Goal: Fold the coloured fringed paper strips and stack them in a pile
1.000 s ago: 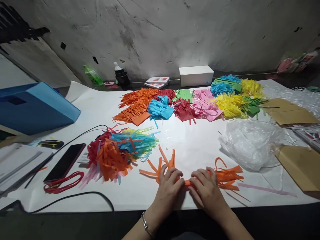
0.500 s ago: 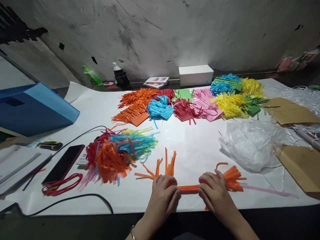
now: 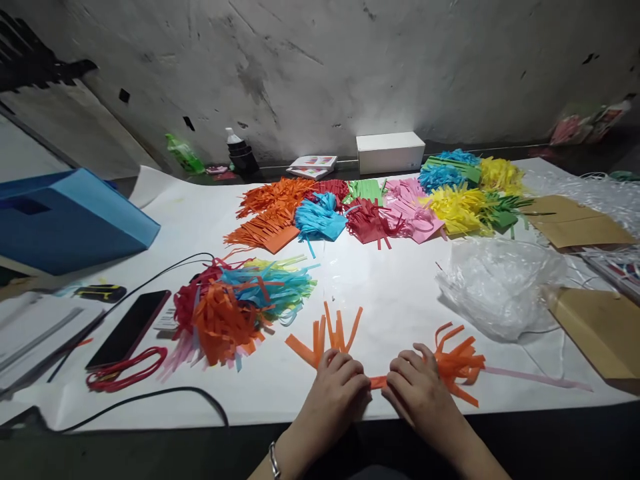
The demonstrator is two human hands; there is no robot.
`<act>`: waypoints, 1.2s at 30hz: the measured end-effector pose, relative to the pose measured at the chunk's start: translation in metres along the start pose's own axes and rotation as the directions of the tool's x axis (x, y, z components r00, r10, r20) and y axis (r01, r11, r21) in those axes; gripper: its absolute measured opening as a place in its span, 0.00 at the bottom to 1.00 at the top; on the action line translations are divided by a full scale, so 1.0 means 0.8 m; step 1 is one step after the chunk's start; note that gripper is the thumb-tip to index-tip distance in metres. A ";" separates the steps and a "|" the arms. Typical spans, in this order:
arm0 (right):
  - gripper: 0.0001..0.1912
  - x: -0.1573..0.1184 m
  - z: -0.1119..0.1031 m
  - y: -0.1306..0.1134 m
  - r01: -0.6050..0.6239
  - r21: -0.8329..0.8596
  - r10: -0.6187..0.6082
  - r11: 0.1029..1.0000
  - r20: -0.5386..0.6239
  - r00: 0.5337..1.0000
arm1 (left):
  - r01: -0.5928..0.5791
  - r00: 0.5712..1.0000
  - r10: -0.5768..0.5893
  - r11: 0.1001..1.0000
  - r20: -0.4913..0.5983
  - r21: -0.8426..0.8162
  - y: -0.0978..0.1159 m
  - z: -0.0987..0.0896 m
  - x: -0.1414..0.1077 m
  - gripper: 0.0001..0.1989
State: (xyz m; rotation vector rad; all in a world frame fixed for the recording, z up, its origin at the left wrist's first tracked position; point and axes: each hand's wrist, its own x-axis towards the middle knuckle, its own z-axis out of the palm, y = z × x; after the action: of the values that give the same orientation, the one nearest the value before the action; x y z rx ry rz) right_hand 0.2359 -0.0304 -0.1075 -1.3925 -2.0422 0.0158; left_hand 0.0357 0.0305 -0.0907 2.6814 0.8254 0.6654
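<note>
An orange paper tassel [image 3: 378,382] lies across the near edge of the white sheet, its middle rolled narrow and both fringed ends fanned out. My left hand [image 3: 337,387] is closed over the roll just left of its middle, and fringe strips stick up beyond its fingers. On the other side, my right hand [image 3: 417,381] grips the same roll, with loose strips spreading to its right. A short stretch of rolled paper shows between the two hands. The fingertips are partly hidden beneath both hands. A thin pink strip [image 3: 540,379] extends from the right fringe.
A pile of mixed finished-looking tassels [image 3: 225,320] lies left, beside a phone [image 3: 129,330] and red cord [image 3: 127,369]. Several fringed paper bundles [image 3: 370,220] line the back. Clear plastic bag [image 3: 500,287] and brown envelopes [image 3: 597,330] are right. A blue folder box [image 3: 75,217] stands far left.
My hands have drawn closer together along the orange roll, the left one moving right and the right one slightly left. Less of the roll shows between them, and the fringe strips have shifted.
</note>
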 end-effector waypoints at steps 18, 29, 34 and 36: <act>0.15 -0.003 -0.012 -0.005 -0.023 0.102 0.026 0.995 -0.027 0.999 | 0.099 0.994 -0.102 0.992 -0.026 -0.076 0.005 -0.008 -0.004 0.07; 0.12 -0.013 0.002 -0.024 -0.296 0.051 0.300 0.954 -0.137 0.944 | 0.320 0.940 -0.332 0.938 0.074 0.136 0.028 -0.005 0.008 0.07; 0.14 -0.014 0.005 -0.026 -0.172 0.046 0.176 0.984 -0.094 0.980 | 0.164 0.984 -0.173 0.974 0.045 0.157 0.019 -0.005 0.007 0.10; 0.13 -0.016 0.002 -0.024 -0.079 0.034 0.081 0.996 -0.044 0.996 | 0.060 0.997 -0.068 0.988 0.048 0.143 0.013 -0.002 0.003 0.11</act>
State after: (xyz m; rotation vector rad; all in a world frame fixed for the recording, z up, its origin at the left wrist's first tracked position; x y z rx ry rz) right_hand 0.2217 -0.0487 -0.1085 -1.4408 -1.9399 0.0508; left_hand 0.0414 0.0236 -0.0843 2.7703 0.9741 0.5372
